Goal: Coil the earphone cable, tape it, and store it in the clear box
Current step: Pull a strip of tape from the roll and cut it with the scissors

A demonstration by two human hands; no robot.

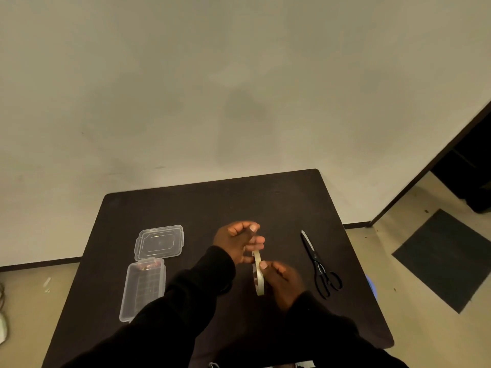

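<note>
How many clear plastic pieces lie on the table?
2: the lid at the far left, and the open box just nearer, at the left sleeve. The sleeves may hide more.

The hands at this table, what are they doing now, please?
A person works over a dark table. The right hand holds a tape roll on edge, and the left hand pinches at its top, apparently pulling the tape end free. The clear box lies open at the left with its lid beside it. Black scissors lie untouched at the right. I cannot see the earphone cable clearly.
</note>
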